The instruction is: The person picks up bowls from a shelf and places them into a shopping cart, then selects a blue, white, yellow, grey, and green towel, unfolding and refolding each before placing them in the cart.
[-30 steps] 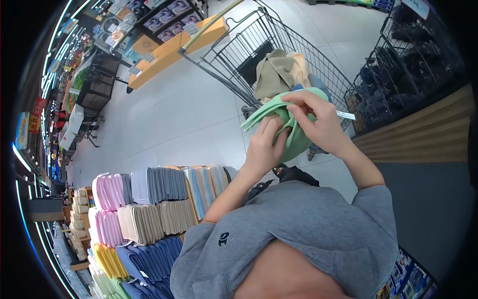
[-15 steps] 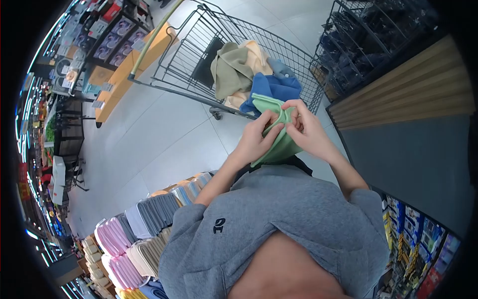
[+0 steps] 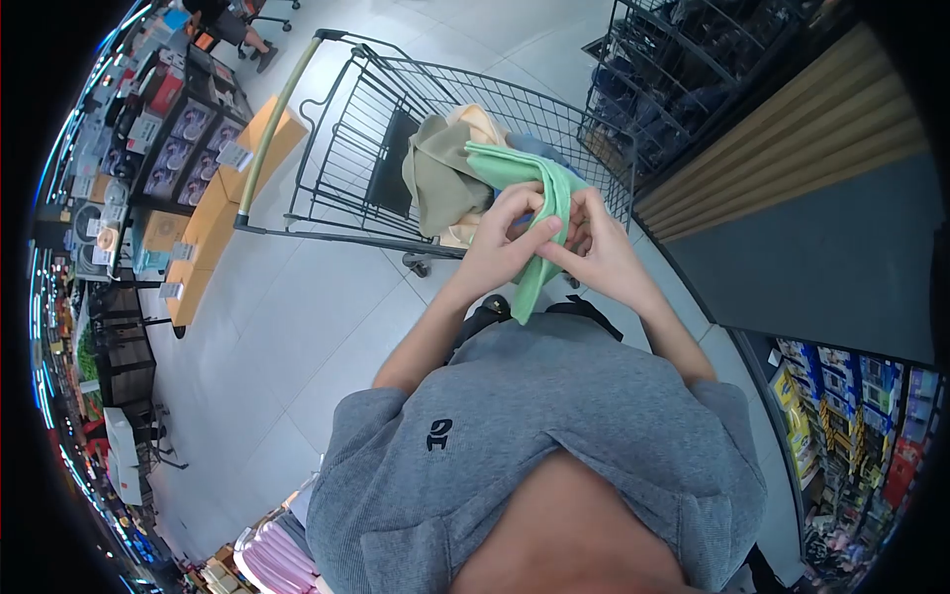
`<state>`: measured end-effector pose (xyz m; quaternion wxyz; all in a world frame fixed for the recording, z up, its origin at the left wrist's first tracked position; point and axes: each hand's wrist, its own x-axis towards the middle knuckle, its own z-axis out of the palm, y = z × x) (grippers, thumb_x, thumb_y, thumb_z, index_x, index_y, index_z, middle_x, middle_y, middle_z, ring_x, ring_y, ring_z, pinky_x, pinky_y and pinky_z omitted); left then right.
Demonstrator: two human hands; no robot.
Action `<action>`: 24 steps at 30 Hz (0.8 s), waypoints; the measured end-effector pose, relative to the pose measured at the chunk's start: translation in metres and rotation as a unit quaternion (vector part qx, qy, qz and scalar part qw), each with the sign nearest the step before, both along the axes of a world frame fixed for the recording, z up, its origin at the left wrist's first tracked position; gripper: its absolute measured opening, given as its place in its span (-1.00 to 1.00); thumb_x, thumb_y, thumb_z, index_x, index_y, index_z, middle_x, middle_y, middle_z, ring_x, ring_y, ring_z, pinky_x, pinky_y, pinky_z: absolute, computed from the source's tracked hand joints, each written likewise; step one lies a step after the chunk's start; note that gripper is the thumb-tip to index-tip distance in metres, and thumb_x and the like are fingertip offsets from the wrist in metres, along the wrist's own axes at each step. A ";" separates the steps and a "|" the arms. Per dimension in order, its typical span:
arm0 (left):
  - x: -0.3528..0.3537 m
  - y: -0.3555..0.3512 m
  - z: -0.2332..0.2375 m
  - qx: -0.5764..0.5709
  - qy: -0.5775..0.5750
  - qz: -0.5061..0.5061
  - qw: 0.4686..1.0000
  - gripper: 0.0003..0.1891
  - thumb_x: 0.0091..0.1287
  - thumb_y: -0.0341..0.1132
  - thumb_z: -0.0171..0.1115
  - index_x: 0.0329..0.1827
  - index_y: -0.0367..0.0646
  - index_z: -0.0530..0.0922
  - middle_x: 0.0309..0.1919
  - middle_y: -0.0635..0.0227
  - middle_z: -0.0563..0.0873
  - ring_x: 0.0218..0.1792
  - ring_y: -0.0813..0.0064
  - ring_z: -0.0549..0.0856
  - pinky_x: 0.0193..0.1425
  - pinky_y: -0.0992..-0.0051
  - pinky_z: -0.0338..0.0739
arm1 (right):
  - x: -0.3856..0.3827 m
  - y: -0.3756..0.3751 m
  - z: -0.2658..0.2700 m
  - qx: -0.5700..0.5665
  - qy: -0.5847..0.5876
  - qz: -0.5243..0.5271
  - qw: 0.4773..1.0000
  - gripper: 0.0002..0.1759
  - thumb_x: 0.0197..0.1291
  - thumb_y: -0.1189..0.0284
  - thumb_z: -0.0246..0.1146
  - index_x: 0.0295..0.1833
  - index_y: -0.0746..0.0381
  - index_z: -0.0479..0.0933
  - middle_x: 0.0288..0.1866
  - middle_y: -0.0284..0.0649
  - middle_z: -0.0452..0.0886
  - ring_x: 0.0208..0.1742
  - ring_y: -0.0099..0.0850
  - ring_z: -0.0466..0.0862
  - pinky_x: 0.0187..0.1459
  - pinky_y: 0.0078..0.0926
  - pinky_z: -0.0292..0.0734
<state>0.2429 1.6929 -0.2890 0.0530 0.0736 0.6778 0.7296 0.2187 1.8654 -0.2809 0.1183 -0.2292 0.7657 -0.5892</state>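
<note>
A folded light green cloth (image 3: pixel 529 168), perhaps a garment, hangs between my two hands in front of my waist. My left hand (image 3: pixel 507 238) grips its left side, thumb lying across the cloth. On the other side, my right hand (image 3: pixel 599 247) pinches it, several fingertips hidden behind the fabric. Just beyond my hands stands a wire shopping cart (image 3: pixel 341 193). Inside it lie a crumpled olive cloth (image 3: pixel 440 173), a cream cloth (image 3: pixel 477 121) and a blue cloth (image 3: pixel 534 146), the last mostly covered by the green one.
Dark wire bins (image 3: pixel 683 59) with dark goods stand at the upper right, beside a ribbed wooden panel (image 3: pixel 782 148). A wooden display ledge (image 3: pixel 213 233) runs along the left. Stacked pink cloths (image 3: pixel 272 554) lie low left. Another person's leg (image 3: pixel 252 35) shows at the top left.
The green cloth has been raised and turned, its folded end now reaching over the cart. The view has shifted, so the stacked cloths at lower left show less.
</note>
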 end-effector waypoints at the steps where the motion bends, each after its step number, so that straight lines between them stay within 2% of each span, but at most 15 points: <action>1: -0.001 -0.008 -0.005 0.001 0.001 -0.008 1.000 -0.85 0.34 -0.37 0.26 -0.14 -0.24 0.51 0.20 0.23 0.40 0.22 0.46 0.43 0.25 0.41 0.43 | 0.000 -0.004 0.000 0.017 0.000 -0.002 1.000 -0.64 0.14 0.39 0.38 -0.13 0.21 0.31 -0.41 -0.37 0.48 -0.42 -0.69 0.49 -0.48 -0.71 0.34; 5: -0.007 -0.029 -0.014 0.044 -0.037 -0.048 0.997 -0.84 0.32 -0.34 0.28 -0.18 -0.24 0.54 0.20 0.25 0.38 0.25 0.45 0.41 0.28 0.36 0.42 | -0.005 -0.009 -0.013 0.023 -0.059 -0.028 0.998 -0.73 0.10 0.42 0.32 -0.25 0.25 0.34 -0.49 -0.34 0.49 -0.45 -0.60 0.53 -0.42 -0.57 0.45; 8: -0.015 -0.045 -0.006 0.008 -0.031 -0.003 0.999 -0.84 0.32 -0.33 0.29 -0.19 -0.24 0.56 0.21 0.25 0.38 0.27 0.47 0.39 0.26 0.39 0.42 | -0.017 0.006 -0.019 -0.002 -0.066 -0.111 0.992 -0.86 0.11 0.50 0.22 -0.31 0.27 0.38 -0.50 -0.37 0.49 -0.44 -0.69 0.51 -0.43 -0.64 0.41; 9: -0.018 -0.051 -0.005 -0.016 0.020 0.032 0.999 -0.84 0.34 -0.31 0.27 -0.20 -0.23 0.57 0.15 0.30 0.45 0.23 0.47 0.46 0.19 0.48 0.45 | -0.022 0.015 -0.019 -0.016 -0.043 -0.153 0.987 -0.90 0.14 0.51 0.19 -0.32 0.28 0.40 -0.50 -0.38 0.49 -0.42 -0.72 0.49 -0.43 -0.66 0.40; 12: -0.029 -0.074 0.000 0.051 -0.019 0.128 0.990 -0.84 0.37 -0.31 0.24 -0.20 -0.24 0.57 0.00 0.32 0.57 0.05 0.50 0.57 0.04 0.56 0.50 | -0.034 0.054 -0.025 -0.051 0.013 -0.256 0.965 -0.96 0.21 0.56 0.11 -0.31 0.29 0.43 -0.49 -0.43 0.51 -0.41 -0.76 0.47 -0.40 -0.73 0.37; 14: -0.037 -0.101 -0.005 0.106 -0.084 0.170 0.976 -0.81 0.40 -0.28 0.20 -0.21 -0.25 0.56 -0.15 0.33 0.63 -0.13 0.56 0.62 -0.03 0.56 0.52 | -0.035 0.077 -0.017 -0.038 0.005 -0.320 0.947 -0.95 0.24 0.56 0.10 -0.30 0.29 0.45 -0.48 -0.43 0.53 -0.42 -0.75 0.47 -0.38 -0.74 0.36; 15: -0.042 -0.109 -0.004 0.135 -0.061 0.196 0.969 -0.81 0.42 -0.28 0.16 -0.15 -0.26 0.54 -0.19 0.30 0.65 -0.20 0.58 0.62 -0.06 0.55 0.52 | -0.036 0.087 -0.019 -0.043 0.003 -0.334 0.941 -0.94 0.25 0.55 0.11 -0.29 0.28 0.45 -0.48 -0.42 0.54 -0.44 -0.75 0.47 -0.39 -0.74 0.35; 16: -0.045 -0.112 0.003 0.190 -0.070 0.216 0.955 -0.79 0.43 -0.28 0.12 -0.07 -0.27 0.49 -0.15 0.26 0.63 -0.14 0.53 0.63 -0.02 0.50 0.53 | -0.038 0.097 -0.024 -0.048 -0.001 -0.349 0.936 -0.94 0.25 0.54 0.11 -0.29 0.28 0.46 -0.48 -0.41 0.55 -0.46 -0.74 0.46 -0.40 -0.74 0.34; 18: -0.059 -0.126 -0.001 0.202 -0.033 0.232 0.951 -0.68 0.44 -0.20 0.09 0.05 -0.31 0.45 -0.05 0.16 0.62 -0.01 0.38 0.63 0.11 0.37 0.54 | -0.046 0.107 -0.033 -0.049 -0.007 -0.339 0.939 -0.93 0.28 0.51 0.10 -0.25 0.27 0.47 -0.47 -0.42 0.53 -0.46 -0.73 0.44 -0.39 -0.72 0.32; 20: -0.077 -0.129 -0.001 0.242 -0.005 0.211 0.947 -0.61 0.46 -0.18 0.02 0.15 -0.33 0.41 0.04 0.12 0.59 0.09 0.29 0.59 0.20 0.30 0.48 | -0.055 0.106 -0.042 -0.090 -0.016 -0.342 0.935 -0.93 0.28 0.51 0.09 -0.24 0.27 0.47 -0.46 -0.43 0.51 -0.44 -0.73 0.43 -0.38 -0.71 0.32; 24: -0.097 -0.102 0.013 0.342 0.003 0.164 0.925 -0.51 0.49 -0.13 -0.12 0.30 -0.36 0.32 0.19 0.06 0.51 0.24 0.17 0.49 0.34 0.19 0.36 | -0.074 0.097 -0.070 -0.102 0.001 -0.356 0.929 -0.96 0.29 0.53 0.11 -0.26 0.24 0.40 -0.43 -0.44 0.51 -0.38 -0.70 0.45 -0.30 -0.70 0.34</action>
